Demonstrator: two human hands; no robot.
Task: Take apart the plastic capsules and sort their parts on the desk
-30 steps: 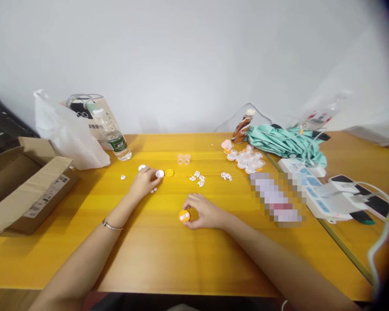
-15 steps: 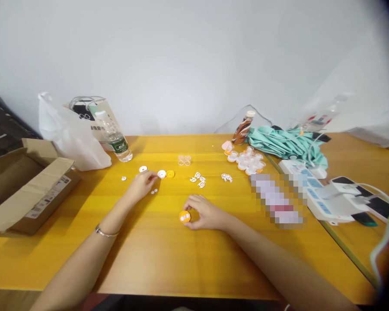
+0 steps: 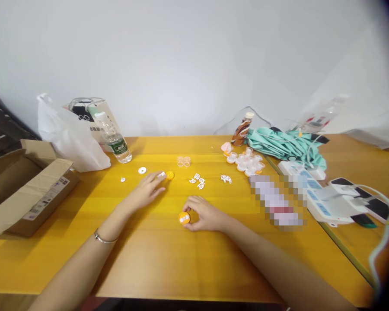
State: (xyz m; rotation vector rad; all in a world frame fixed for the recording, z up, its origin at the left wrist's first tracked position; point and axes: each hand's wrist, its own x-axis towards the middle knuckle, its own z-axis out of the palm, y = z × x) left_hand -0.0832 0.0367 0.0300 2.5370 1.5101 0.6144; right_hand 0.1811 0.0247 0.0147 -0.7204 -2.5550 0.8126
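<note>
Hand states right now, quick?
Left hand: open, beside the yellow disc.
Right hand: closed, holding the orange round piece.

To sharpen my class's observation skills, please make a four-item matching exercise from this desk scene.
1. Right hand
2. Left hand
3. Brown bottle
4. Cardboard box

A. Beside the bunched teal fabric
B. Open-topped, at the far left
C. Holding the small orange piece
D. Beside the yellow disc

Pairs: 1-C; 2-D; 3-A; 4-B
</note>
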